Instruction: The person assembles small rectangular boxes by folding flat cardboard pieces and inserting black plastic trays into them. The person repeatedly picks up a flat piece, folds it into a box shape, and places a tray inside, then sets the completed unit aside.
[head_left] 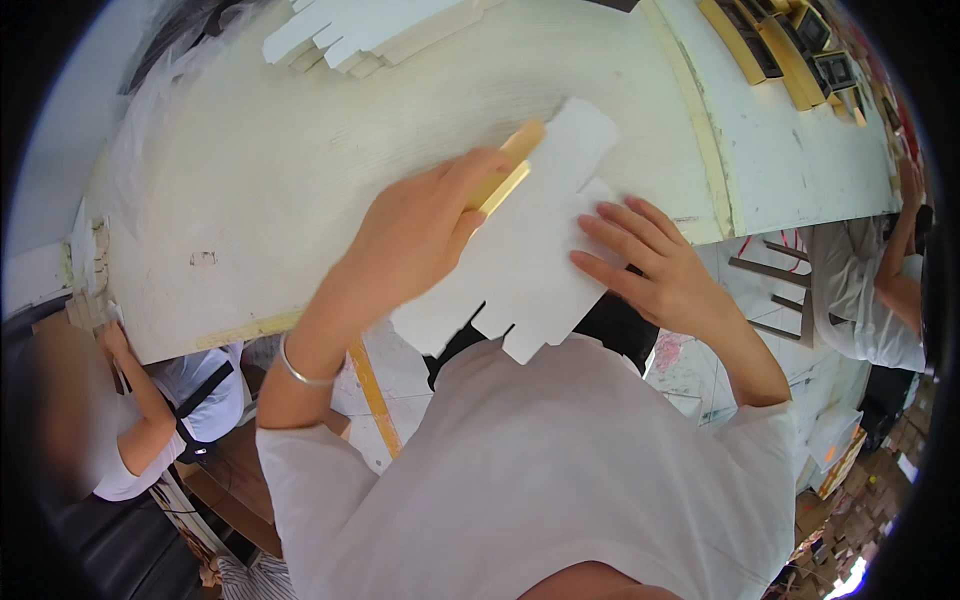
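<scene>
A flat white cardboard box blank (pixel 520 265) with cut tabs lies at a slant before me, its near end jutting past the table's front edge. Along its far left side, a gold flap (pixel 510 165) stands folded up. My left hand (pixel 425 225) has its fingers closed round this flap, partly covering it. On the blank's right side rests my right hand (pixel 655 265), fingers spread over the white surface and gripping nothing.
White blanks (pixel 390 30) are stacked at the table's (pixel 270 170) far side. Several gold and black boxes (pixel 790 45) lie at the far right. One person (pixel 150 440) sits at the left edge, another person (pixel 865 290) at the right, near a stool's metal legs (pixel 790 295).
</scene>
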